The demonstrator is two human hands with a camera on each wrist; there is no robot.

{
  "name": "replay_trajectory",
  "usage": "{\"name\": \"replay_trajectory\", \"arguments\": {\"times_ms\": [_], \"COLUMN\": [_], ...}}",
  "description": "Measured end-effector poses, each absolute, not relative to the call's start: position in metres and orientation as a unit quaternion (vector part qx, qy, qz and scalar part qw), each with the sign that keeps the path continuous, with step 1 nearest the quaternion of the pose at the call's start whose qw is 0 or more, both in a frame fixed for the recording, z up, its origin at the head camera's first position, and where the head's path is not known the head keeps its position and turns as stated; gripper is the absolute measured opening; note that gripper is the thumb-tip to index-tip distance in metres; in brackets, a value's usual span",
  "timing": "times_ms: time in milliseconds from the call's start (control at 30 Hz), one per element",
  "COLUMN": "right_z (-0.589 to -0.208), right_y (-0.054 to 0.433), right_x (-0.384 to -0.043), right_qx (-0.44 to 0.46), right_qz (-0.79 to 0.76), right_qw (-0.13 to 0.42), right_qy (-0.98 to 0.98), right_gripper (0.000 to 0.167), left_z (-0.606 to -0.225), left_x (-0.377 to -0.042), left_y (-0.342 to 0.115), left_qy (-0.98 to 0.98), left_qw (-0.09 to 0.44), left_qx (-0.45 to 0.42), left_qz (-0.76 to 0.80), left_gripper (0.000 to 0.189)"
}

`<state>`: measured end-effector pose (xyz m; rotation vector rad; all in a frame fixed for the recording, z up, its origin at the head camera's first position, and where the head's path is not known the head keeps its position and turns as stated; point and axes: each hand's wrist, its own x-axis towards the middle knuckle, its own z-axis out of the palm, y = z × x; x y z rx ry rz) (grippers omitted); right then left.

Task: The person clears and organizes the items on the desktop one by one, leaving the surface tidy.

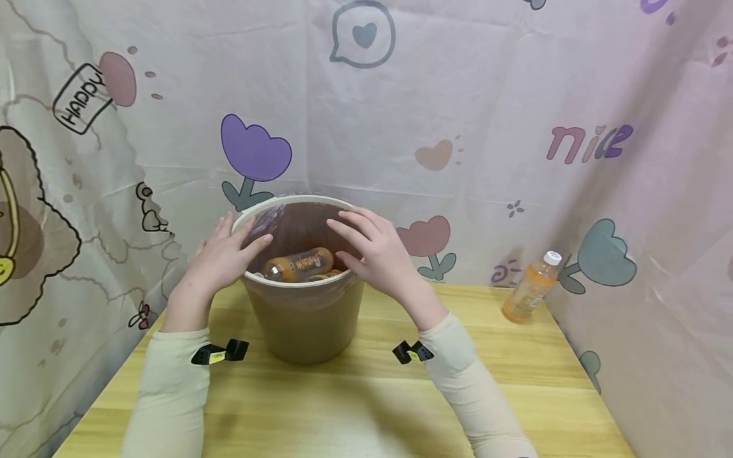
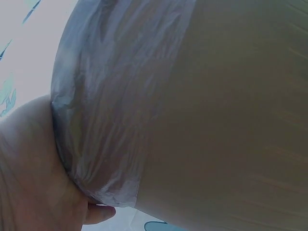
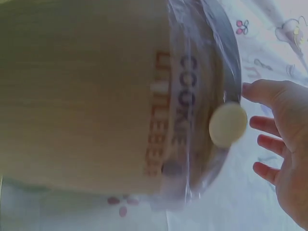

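Observation:
A brown trash bin (image 1: 303, 327) with a pale rim stands on the table, lined with a clear plastic bag (image 2: 110, 96) folded over its edge. Inside lies an orange drink bottle (image 1: 309, 262) on its side; what lies under it is mostly hidden. My left hand (image 1: 222, 256) rests at the rim's left side, fingers spread and fairly straight. On the opposite side my right hand (image 1: 378, 251) hovers at the rim with loosely bent fingers. In the right wrist view its thumb reaches the bin's edge, and no object shows in the palm.
Another bottle of orange drink (image 1: 529, 289) with a white cap stands at the back right of the wooden table (image 1: 458, 381). A patterned cloth (image 1: 487, 95) hangs close behind and along both sides. The bin's side carries printed lettering (image 3: 163, 115) and a round cream piece (image 3: 228, 124).

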<state>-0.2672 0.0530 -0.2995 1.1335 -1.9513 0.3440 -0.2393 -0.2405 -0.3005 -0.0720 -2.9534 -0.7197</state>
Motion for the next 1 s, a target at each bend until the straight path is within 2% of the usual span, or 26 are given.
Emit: {"name": "replay_trajectory", "arguments": {"times_ms": [233,600,1000], "right_z": [-0.306,-0.322,-0.350], "right_y": [0.077,0.121,0.175], "right_x": [-0.271,-0.276,-0.290], "right_qx": [0.426,0.373,0.314], "right_qz": [0.175,0.211,0.240], "right_qw": [0.434,0.412,0.450], "right_qy": [-0.774,-0.804,-0.801], "right_gripper": [0.048,0.047,0.047], "left_z": [-0.300,-0.300,-0.298], "left_x": [-0.238,-0.237,-0.236], "left_y": [-0.241,-0.240,-0.240], "left_qy": [-0.970,-0.972,-0.976], "left_qw": [0.052,0.044,0.036], "left_qx": [-0.023,-0.022,-0.020], "left_qz": [-0.238,-0.231,-0.216], "left_gripper": [0.087,0.088,0.090]}}
